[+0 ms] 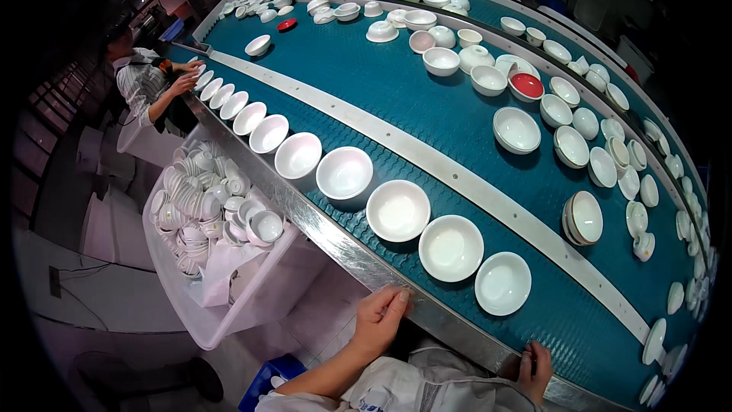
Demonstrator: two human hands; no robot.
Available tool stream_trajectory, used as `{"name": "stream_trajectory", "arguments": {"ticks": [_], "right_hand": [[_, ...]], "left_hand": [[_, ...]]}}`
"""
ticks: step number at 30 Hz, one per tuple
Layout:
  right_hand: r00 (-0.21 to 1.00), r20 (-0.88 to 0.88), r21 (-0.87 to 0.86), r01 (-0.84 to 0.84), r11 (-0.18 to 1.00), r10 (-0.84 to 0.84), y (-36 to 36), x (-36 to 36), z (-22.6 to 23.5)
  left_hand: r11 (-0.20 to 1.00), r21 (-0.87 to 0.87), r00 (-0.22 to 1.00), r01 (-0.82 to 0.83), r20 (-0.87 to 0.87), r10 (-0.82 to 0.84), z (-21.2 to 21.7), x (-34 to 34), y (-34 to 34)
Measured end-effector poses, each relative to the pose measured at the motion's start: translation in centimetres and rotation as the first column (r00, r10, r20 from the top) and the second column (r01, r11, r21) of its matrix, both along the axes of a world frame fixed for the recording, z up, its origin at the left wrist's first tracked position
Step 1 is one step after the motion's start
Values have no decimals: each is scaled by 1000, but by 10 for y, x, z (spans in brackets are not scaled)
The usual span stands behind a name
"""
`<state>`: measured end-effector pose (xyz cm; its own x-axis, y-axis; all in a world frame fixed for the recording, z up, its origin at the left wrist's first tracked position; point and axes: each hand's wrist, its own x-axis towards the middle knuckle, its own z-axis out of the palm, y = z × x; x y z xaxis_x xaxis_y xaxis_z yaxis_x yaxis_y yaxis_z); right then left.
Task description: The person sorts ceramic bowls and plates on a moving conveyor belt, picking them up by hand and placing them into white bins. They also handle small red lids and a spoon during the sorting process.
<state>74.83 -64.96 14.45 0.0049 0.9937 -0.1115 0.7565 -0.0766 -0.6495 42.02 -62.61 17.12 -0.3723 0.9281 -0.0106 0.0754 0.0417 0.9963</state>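
Resting both hands on the conveyor's near metal edge (358,259), left hand (379,320) curled loosely, right hand (534,366) gripping the rim, neither holding a bowl, we should keep clear of the nearest white bowl (503,283) just inside that edge.

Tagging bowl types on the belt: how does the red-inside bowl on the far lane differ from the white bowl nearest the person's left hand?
The red-lined bowl has a red inside and white rim; the nearest white bowl is white throughout. The red-lined bowl sits among scattered bowls beyond the pale divider strip; the white bowl stands in a neat single row on the near lane, close to the left hand on the metal edge. Both sit upright, open side up, on the teal belt.
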Motion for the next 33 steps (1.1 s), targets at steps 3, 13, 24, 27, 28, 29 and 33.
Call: {"name": "stream_trajectory", "arguments": {"ticks": [3, 13, 24, 27, 28, 29, 33], "right_hand": [[1000, 10, 136, 20, 990, -21, -14, 21, -12], [974, -15, 278, -214, 936, 227, -27, 97, -33], [965, 106, 367, -264, 892, 241, -52, 176, -51], [964, 70, 331, -263, 906, 255, -55, 187, -38], [963, 72, 332, -269, 904, 260, -55, 190, -33], [963, 81, 333, -268, 904, 256, -55, 194, -28], [961, 83, 362, -276, 890, 264, -59, 214, -26]], "left_hand": [[924, -17, 920, -383, 87, 383, -18, -27, -17], [794, 16, 706, -608, 467, 532, -103, -71, 27], [708, -42, 585, -705, 529, 615, -68, 34, 24], [704, -21, 593, -710, 520, 614, -71, 50, 16], [704, 2, 602, -710, 521, 605, -73, 55, 13], [711, -27, 601, -702, 513, 613, -70, 62, 12], [717, -74, 604, -693, 484, 633, -63, 86, 7]]}}
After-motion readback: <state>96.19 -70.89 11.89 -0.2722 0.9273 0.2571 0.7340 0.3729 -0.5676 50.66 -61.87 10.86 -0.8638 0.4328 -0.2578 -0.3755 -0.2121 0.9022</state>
